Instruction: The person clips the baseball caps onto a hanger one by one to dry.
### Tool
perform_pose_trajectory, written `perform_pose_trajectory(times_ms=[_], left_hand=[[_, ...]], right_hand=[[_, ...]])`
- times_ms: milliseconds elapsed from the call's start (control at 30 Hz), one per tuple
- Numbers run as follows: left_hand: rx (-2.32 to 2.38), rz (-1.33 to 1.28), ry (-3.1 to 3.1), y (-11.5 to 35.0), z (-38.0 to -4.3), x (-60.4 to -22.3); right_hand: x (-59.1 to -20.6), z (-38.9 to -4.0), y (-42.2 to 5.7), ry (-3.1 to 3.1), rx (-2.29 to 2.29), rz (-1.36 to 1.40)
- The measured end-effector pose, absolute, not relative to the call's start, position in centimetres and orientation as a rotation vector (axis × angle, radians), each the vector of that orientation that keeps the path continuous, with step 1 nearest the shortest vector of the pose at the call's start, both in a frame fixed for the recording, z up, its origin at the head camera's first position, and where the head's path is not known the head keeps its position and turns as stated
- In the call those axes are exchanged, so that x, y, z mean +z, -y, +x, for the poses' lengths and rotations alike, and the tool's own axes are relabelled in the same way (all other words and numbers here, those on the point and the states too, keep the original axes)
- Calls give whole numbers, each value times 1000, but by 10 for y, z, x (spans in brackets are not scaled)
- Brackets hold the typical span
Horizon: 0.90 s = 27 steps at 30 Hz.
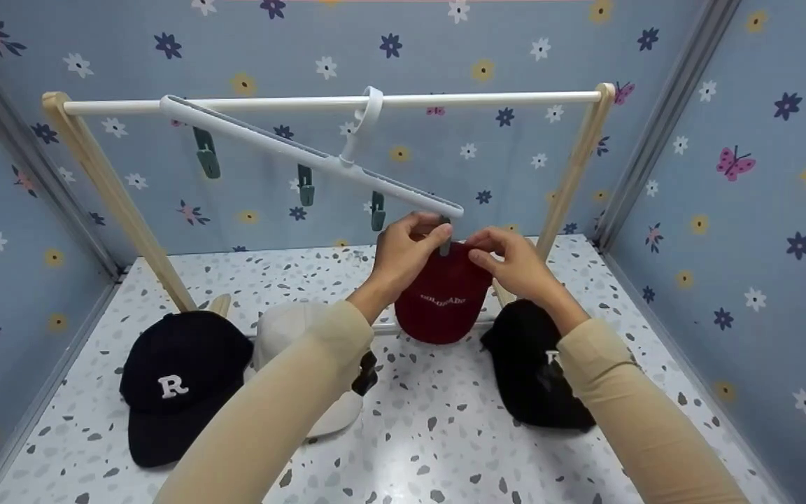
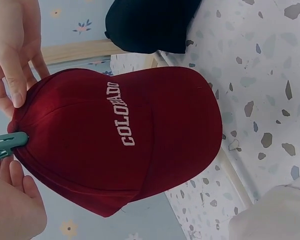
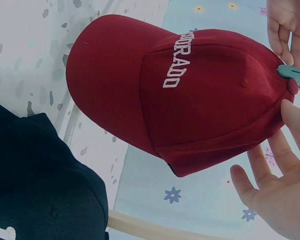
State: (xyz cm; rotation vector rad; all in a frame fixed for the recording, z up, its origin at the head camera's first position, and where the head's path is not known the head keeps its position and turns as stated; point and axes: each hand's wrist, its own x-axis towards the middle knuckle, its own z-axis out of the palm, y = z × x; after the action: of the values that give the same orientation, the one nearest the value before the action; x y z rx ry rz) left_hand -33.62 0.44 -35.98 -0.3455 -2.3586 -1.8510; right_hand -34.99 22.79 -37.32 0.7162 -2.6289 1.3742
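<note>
A dark red cap (image 1: 443, 294) lettered COLORADO hangs brim down below the lower right end of a white hanger (image 1: 256, 143). The jaws of a green clip (image 2: 10, 142) lie over the top of its crown. My left hand (image 1: 406, 255) holds that clip, thumb in front, just under the hanger. On the other side, my right hand (image 1: 515, 264) pinches the crown beside the clip. The right thumb lies on the cloth in the right wrist view, with the other fingers partly hidden behind the cap (image 3: 200, 95).
The hanger hooks over a white rail (image 1: 487, 100) on a wooden stand, tilted down to the right. Several other green clips (image 1: 208, 154) dangle from it. On the speckled table lie a navy cap (image 1: 186, 364), a pale cap (image 1: 284, 325) and a black cap (image 1: 525, 371).
</note>
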Motion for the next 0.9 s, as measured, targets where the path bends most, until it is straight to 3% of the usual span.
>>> perform_pose_trajectory(times_ms=[900], left_hand=[[-1793,-433,2429,21,-331,-367]], right_hand=[[-381,-346,-231,2591,1269,686]])
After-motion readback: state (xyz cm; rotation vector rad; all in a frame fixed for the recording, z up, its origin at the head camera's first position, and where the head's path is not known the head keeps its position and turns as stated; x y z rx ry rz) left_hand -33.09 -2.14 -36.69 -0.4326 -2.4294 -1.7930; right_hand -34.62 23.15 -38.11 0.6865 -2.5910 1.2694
